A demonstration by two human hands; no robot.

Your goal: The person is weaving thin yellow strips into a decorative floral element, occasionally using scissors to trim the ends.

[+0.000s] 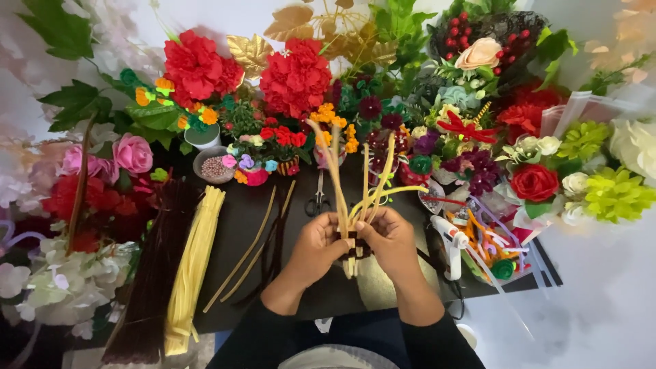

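Both my hands meet over the black table (232, 225), pinching a small woven patch of pipe cleaners (354, 247). My left hand (316, 247) grips its left side and my right hand (394, 240) its right side. Long yellow and tan strands (342, 178) fan upward from the weave, and dark brown strands cross between my fingers. Short ends stick out below my hands.
A bundle of yellow pipe cleaners (193, 263) and a dark brown bundle (154, 273) lie at the left. Loose tan strands (249, 249) lie beside my left hand. Scissors (318, 198) sit behind, a white glue gun (451, 246) at the right. Artificial flowers (295, 75) ring the table.
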